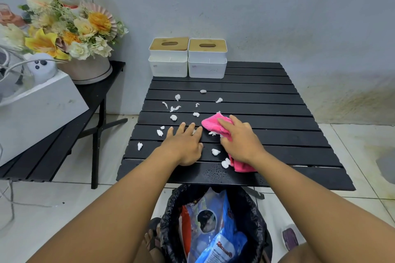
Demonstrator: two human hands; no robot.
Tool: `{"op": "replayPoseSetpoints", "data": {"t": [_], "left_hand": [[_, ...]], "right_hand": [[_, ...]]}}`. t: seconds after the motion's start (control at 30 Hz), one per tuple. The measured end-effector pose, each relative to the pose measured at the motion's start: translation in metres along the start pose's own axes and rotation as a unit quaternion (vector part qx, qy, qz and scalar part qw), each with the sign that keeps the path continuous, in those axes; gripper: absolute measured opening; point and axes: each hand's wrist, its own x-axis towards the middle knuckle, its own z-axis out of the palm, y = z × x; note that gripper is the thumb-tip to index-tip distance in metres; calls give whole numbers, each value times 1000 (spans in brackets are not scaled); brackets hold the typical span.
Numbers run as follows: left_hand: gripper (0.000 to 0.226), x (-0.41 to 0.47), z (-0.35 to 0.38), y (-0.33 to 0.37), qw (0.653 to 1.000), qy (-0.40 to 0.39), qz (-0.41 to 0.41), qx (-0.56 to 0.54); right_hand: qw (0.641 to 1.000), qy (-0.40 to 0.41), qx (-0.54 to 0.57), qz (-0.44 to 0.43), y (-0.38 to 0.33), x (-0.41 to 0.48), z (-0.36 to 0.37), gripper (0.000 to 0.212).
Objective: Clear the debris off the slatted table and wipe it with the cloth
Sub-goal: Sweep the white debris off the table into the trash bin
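Several small white paper scraps (173,117) lie scattered over the middle and near left of the black slatted table (267,113). My left hand (184,145) rests flat on the slats with fingers spread, holding nothing, scraps on either side of it. My right hand (240,139) presses down on a pink cloth (210,123), which sticks out beyond the fingertips and again under the wrist near the table's front edge. A few scraps touch the cloth's left side.
Two white tissue boxes (188,57) with wooden lids stand at the table's far left corner. A black-lined trash bin (252,215) holding wrappers sits on the floor just below the front edge. A side bench (94,96) at left carries a flower arrangement and a white box.
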Motion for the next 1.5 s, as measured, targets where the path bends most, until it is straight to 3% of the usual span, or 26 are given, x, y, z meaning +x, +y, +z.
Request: {"op": "replayPoseSetpoints", "data": {"t": [0.33,0.53,0.67,0.87,1.33,1.5], "left_hand": [[66,-7,1,-9,1000,-19,-15,-13],[68,-11,0,-11,999,-46,-18,-7],[70,-13,-2,-10,998,-64,-29,-6],[71,-12,-1,-10,997,-74,-32,-5],[71,-10,2,-10,997,-71,-28,7],[72,-10,3,-11,997,-72,-28,11]], "right_hand": [[992,-45,90,-72,15,3,-4,53],[988,-52,59,-130,11,-2,0,50],[987,7,17,-158,15,2,-4,45],[993,-22,-83,-77,12,3,-6,46],[982,50,-87,-161,-2,-9,7,28],[980,39,-94,-170,-7,-18,10,29]]}}
